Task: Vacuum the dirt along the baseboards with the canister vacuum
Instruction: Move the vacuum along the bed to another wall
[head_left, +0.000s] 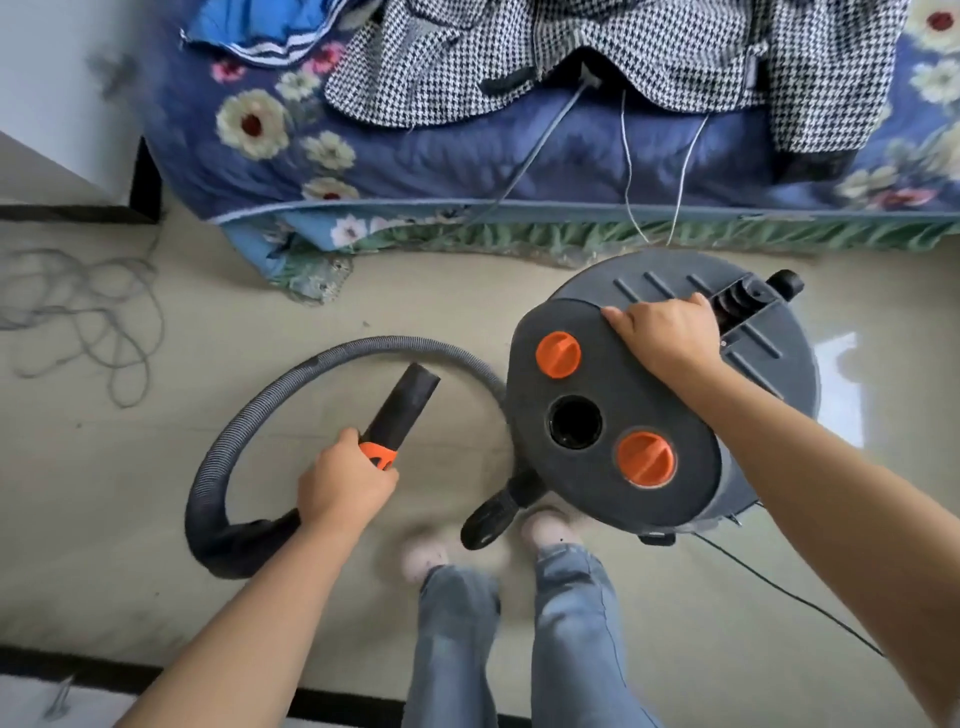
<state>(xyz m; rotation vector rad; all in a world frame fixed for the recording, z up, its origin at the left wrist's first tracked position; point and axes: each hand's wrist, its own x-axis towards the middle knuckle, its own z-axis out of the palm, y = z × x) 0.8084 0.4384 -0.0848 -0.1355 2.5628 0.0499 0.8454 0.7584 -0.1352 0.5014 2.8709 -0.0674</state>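
left hand (345, 486) grips hose nozzle (397, 418); right hand (662, 338) clasps canister vacuum (623, 415) handle, arms outstretched.

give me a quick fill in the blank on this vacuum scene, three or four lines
1. The left hand grips the hose nozzle by its ____ collar.
2. The right hand rests on top of the ____ vacuum.
3. The vacuum's lid carries ____ orange knobs.
4. A houndstooth garment lies on the ____.

Missing words: orange; canister; two; bed
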